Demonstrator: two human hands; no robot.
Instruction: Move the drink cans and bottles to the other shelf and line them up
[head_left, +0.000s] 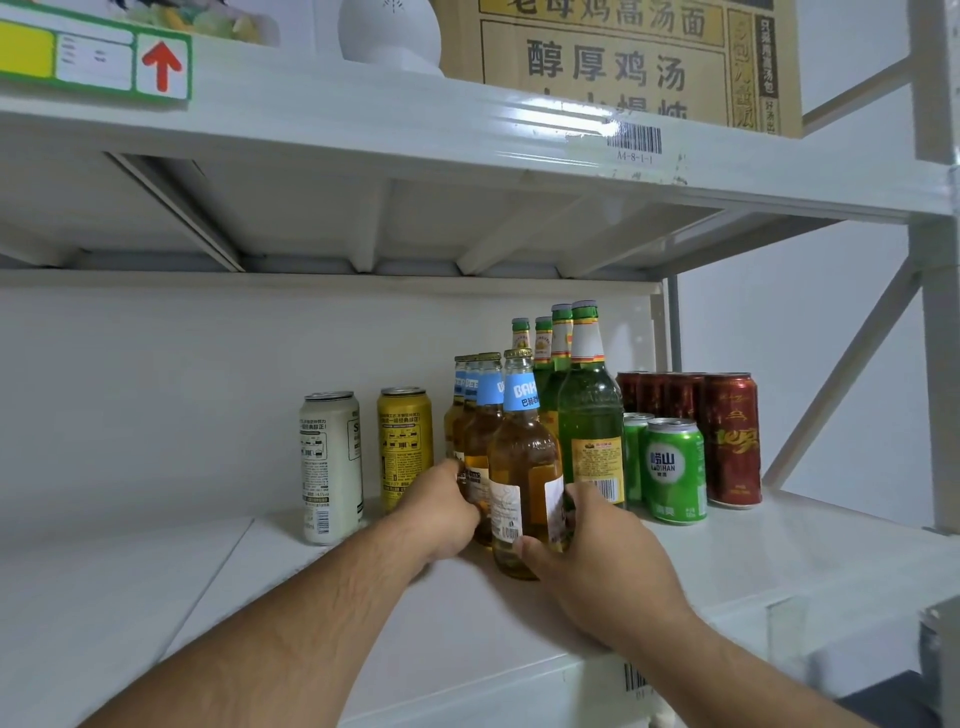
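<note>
Your right hand sits nearest, fingers and thumb curled round the base of the front amber Baker beer bottle standing on the white shelf. Your left hand wraps the next amber bottle just behind it. Tall green bottles stand touching on the right, then green Laoshan cans and red cans. To the left stand a yellow can and a white can, apart from the bottles
</note>
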